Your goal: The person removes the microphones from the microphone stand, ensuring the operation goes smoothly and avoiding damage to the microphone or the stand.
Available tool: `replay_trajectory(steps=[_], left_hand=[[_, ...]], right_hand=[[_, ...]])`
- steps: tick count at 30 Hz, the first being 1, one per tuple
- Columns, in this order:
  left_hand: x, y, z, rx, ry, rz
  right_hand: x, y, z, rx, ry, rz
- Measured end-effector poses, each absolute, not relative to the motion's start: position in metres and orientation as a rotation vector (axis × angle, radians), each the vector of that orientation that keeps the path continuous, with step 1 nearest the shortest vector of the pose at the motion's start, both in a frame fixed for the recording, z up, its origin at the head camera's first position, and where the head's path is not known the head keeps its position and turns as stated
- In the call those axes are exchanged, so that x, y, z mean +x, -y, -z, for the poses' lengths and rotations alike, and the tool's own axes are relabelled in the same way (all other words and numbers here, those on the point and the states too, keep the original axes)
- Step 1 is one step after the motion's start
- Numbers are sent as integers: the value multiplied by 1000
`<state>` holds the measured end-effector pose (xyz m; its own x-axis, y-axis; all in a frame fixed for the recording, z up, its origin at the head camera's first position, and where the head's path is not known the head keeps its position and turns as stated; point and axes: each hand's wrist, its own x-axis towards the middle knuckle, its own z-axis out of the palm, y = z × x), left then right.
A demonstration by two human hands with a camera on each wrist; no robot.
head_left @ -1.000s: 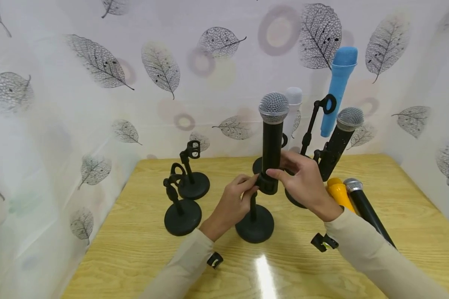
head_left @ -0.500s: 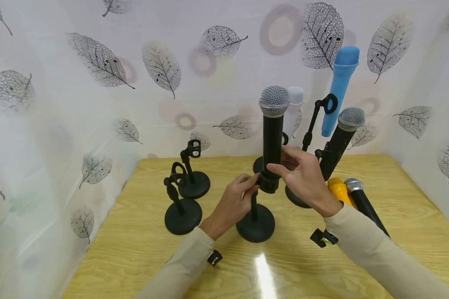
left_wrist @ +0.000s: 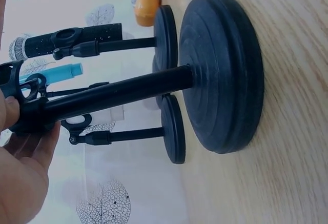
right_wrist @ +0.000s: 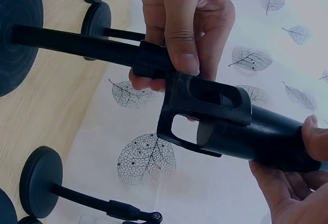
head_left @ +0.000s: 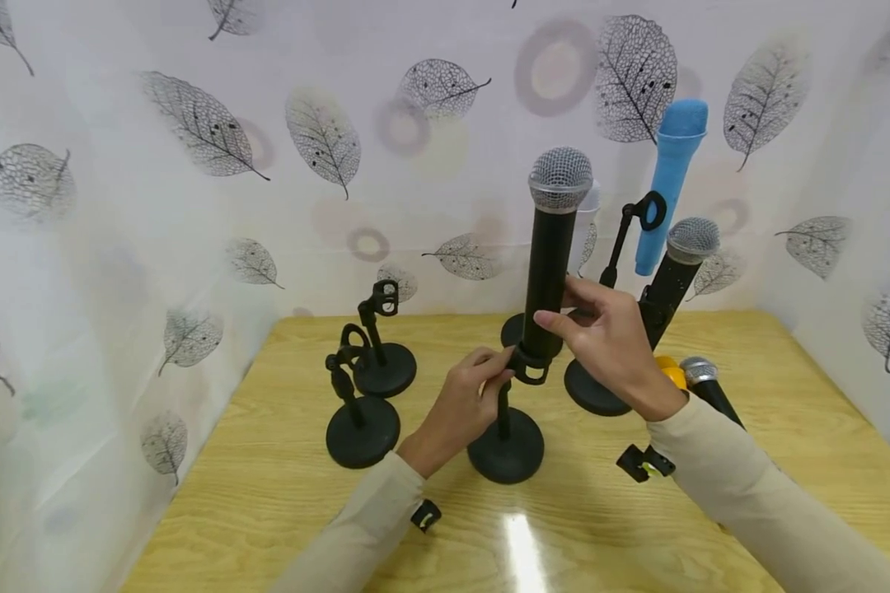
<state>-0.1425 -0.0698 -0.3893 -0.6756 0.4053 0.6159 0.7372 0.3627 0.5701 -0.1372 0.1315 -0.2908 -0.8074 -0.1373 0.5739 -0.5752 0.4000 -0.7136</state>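
My right hand [head_left: 611,350] grips a black microphone [head_left: 549,255] with a silver mesh head by its lower body. The microphone is nearly upright, leaning slightly right. Its bottom end sits partway inside the open-sided black clip [right_wrist: 205,106] of a table stand, as the right wrist view shows. Below the clip, my left hand [head_left: 460,408] pinches the stand's joint between thumb and fingers. The stand's round base [head_left: 506,449] rests on the wooden table, its pole [left_wrist: 118,93] running up to the left hand.
Two stands with bare clips, a nearer one [head_left: 363,432] and a farther one [head_left: 386,368], are at left. Behind the right hand are a blue microphone [head_left: 671,185], a speckled black microphone [head_left: 682,259] on a stand and a partly hidden white microphone [head_left: 587,235]. An orange microphone [head_left: 671,372] lies right.
The right hand has raised the black microphone and shifted it slightly right, so its lower end has slid up within the clip. The left hand and stand base keep their place.
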Motion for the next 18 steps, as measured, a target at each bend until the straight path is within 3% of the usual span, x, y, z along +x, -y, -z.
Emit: replay_trajectory(steps=[18], left_hand=[[-141, 69, 387, -992, 2279, 1225]], right_hand=[[-142, -135, 286, 554, 2286, -1403]])
